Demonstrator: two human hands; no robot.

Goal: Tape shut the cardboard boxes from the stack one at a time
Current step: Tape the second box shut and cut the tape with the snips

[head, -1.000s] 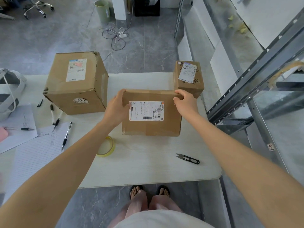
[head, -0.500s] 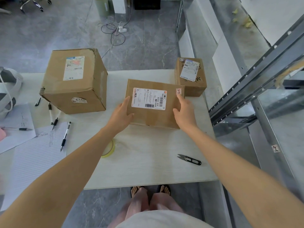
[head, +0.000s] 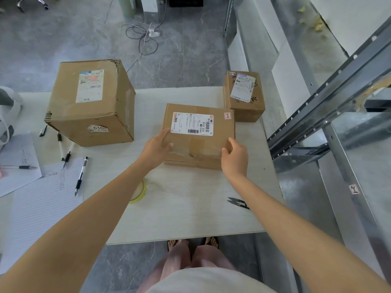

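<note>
Box (head: 198,145) between left hand (head: 155,150), right hand (head: 234,159)

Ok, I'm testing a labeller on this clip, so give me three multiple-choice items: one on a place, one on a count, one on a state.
1. Where do the snips lie?
A on a chair
B on the floor
C on the table

2. How many cardboard boxes stand on the table?
A two
B three
C five

3. How is the tape placed?
A lying flat
B standing on edge
C stacked on a box

Answers:
1 C, they rest on the tabletop near its front right corner.
2 B, there is a big box, a flat box and a small box.
3 A, the roll lies flat on the table, partly hidden by the left arm.
</note>
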